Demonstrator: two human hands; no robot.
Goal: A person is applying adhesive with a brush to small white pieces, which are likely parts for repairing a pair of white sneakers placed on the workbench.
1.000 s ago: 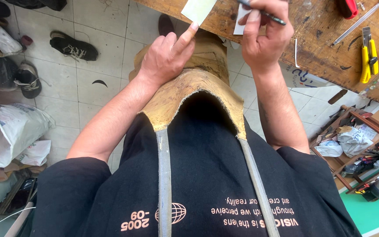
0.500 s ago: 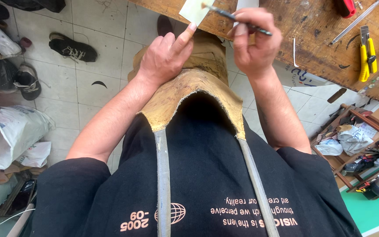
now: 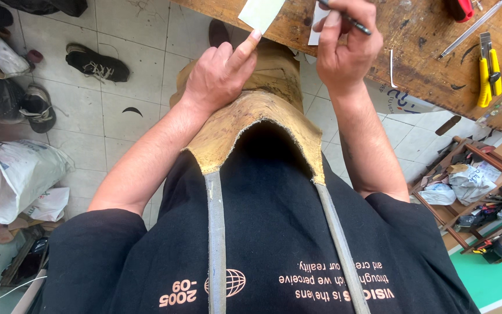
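Note:
My left hand (image 3: 219,72) pinches the lower corner of a small pale green card (image 3: 261,13) and holds it up at the edge of the wooden workbench (image 3: 419,64). Beside it, my right hand (image 3: 344,49) grips a thin dark pen (image 3: 347,17) between thumb and fingers, its tip just to the right of the card. Both hands hover over the brown leather apron (image 3: 251,116) on my chest. A white paper scrap (image 3: 316,32) lies on the bench behind my right hand.
Yellow-handled pliers (image 3: 486,70), a red-handled tool (image 3: 460,9) and a metal rod (image 3: 472,26) lie on the bench at right. A low shelf with clutter (image 3: 477,192) stands at right. Shoes (image 3: 97,63) and a white sack (image 3: 15,174) lie on the tiled floor at left.
My right hand brought the pen tip onto the card half a second ago, then drew back to the right. My left hand kept hold of the card.

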